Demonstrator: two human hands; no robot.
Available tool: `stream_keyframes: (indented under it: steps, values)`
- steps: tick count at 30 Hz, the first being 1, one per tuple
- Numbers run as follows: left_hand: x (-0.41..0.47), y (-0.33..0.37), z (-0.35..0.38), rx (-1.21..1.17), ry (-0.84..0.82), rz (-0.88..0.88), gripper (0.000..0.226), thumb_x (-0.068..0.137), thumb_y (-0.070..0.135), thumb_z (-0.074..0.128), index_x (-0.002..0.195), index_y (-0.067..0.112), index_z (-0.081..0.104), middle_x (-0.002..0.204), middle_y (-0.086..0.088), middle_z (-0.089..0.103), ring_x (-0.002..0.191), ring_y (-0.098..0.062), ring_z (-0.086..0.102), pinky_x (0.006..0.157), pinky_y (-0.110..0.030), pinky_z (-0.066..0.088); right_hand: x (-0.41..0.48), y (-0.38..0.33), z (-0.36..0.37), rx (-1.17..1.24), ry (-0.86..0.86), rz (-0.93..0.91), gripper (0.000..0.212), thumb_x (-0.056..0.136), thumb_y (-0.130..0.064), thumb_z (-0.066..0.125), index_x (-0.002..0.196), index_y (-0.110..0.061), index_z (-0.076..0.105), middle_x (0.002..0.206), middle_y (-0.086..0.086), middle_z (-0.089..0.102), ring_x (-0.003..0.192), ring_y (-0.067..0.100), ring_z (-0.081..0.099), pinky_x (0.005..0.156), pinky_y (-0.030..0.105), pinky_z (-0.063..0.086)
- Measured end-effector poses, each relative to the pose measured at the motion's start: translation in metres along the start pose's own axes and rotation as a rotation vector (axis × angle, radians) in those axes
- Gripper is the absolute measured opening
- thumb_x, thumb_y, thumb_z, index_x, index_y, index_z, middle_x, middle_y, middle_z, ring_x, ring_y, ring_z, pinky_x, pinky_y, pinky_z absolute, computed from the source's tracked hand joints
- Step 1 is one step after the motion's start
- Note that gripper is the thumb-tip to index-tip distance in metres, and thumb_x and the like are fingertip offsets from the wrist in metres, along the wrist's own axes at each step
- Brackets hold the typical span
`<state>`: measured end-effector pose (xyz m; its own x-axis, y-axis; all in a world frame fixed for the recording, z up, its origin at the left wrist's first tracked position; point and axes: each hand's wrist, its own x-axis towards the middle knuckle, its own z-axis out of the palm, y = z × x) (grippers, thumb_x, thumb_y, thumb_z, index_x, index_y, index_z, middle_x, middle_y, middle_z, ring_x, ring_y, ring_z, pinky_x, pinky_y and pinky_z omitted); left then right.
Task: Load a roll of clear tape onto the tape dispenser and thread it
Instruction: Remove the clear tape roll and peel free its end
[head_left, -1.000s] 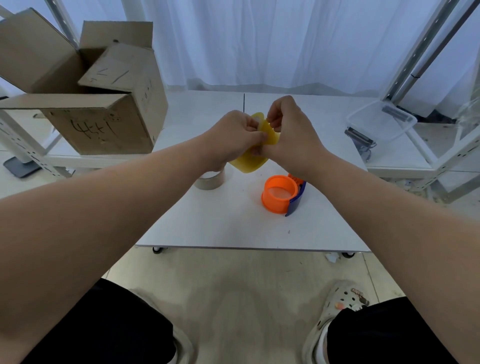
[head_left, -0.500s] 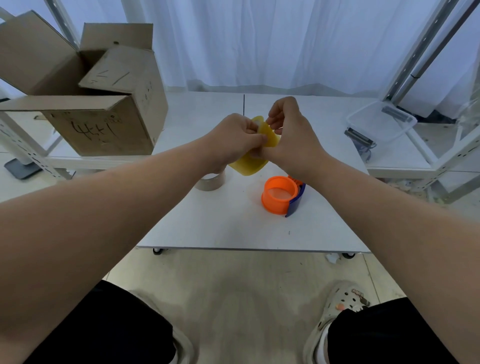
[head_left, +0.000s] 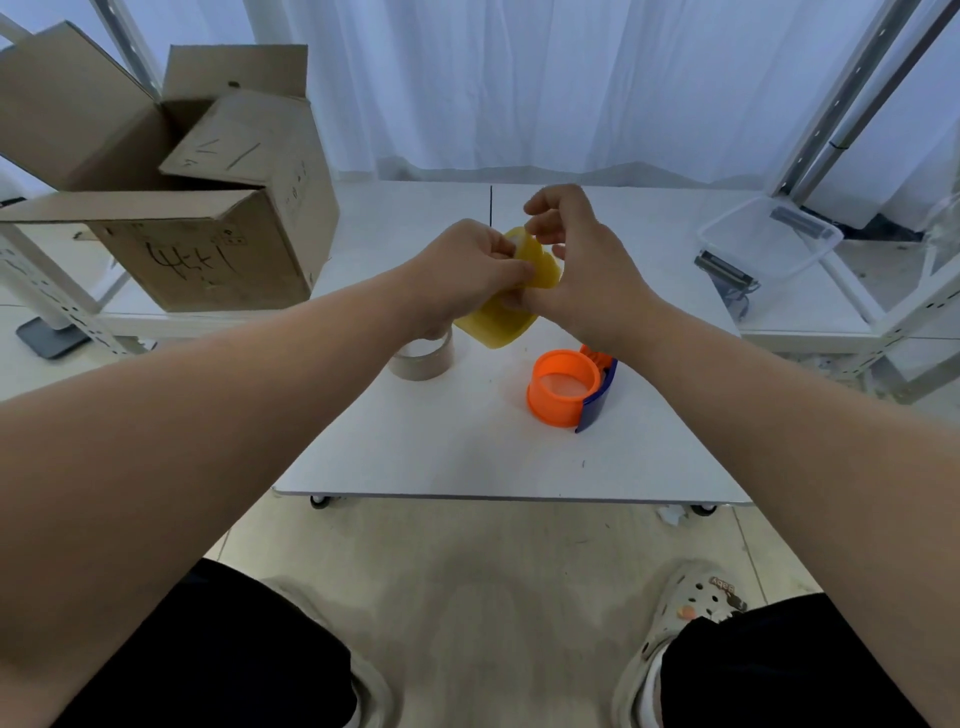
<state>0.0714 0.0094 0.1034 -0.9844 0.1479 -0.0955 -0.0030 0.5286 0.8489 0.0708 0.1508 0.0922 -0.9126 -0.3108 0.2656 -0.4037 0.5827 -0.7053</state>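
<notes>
Both hands, left (head_left: 470, 270) and right (head_left: 587, 275), pinch a yellow piece (head_left: 501, 317) above the worktop (head_left: 441, 447); a tape roll (head_left: 423, 356) and orange dispenser (head_left: 569, 387) lie below the fingers.

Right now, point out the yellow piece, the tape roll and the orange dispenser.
yellow piece (head_left: 498, 325): head view, its lower flat face.
tape roll (head_left: 423, 358): head view, its outer side wall.
orange dispenser (head_left: 553, 402): head view, the orange ring's outer wall.

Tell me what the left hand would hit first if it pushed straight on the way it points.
Probably the right hand: the left hand points rightward, both grip the yellow tape roll between them. Depth is unclear.
</notes>
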Motion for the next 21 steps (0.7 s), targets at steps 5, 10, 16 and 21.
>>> stream_keyframes:
  steps: [5, 10, 16, 21]
  values:
    - [0.003, -0.003, 0.000, -0.029, 0.019, -0.034, 0.025, 0.084, 0.024, 0.063, 0.101, 0.006, 0.066, 0.078, -0.003, 0.059, 0.079, -0.021, 0.051, 0.073, -0.037, 0.041, -0.004, 0.001, 0.003, -0.019, 0.044, -0.011, 0.060, 0.075, -0.015, 0.073, 0.125, -0.014, 0.040, 0.114, 0.005, 0.053, 0.100, 0.017, 0.053, 0.087, 0.024, 0.046]
    - [-0.003, -0.003, 0.001, 0.090, -0.029, -0.027, 0.024, 0.087, 0.025, 0.061, 0.106, 0.011, 0.066, 0.094, -0.006, 0.061, 0.085, -0.020, 0.051, 0.064, -0.027, 0.039, -0.003, 0.012, -0.007, -0.026, 0.035, 0.069, 0.045, 0.083, -0.007, 0.058, 0.127, -0.011, 0.054, 0.111, 0.006, 0.054, 0.102, 0.016, 0.055, 0.085, 0.022, 0.048]
    - [-0.005, -0.004, 0.000, 0.134, -0.048, -0.022, 0.024, 0.088, 0.024, 0.060, 0.105, 0.010, 0.067, 0.108, -0.014, 0.064, 0.091, -0.021, 0.051, 0.069, -0.029, 0.039, -0.001, 0.016, -0.003, -0.224, 0.039, -0.016, 0.024, 0.091, -0.014, 0.056, 0.110, -0.010, 0.071, 0.107, 0.008, 0.068, 0.096, 0.018, 0.061, 0.081, 0.020, 0.038]
    - [-0.006, -0.001, -0.002, 0.207, -0.142, -0.011, 0.026, 0.087, 0.024, 0.060, 0.107, 0.009, 0.067, 0.106, -0.013, 0.063, 0.090, -0.021, 0.052, 0.071, -0.031, 0.040, -0.002, 0.018, -0.009, -0.218, 0.050, -0.012, 0.016, 0.089, -0.017, 0.061, 0.097, -0.007, 0.071, 0.096, 0.005, 0.068, 0.085, 0.014, 0.057, 0.078, 0.022, 0.042]
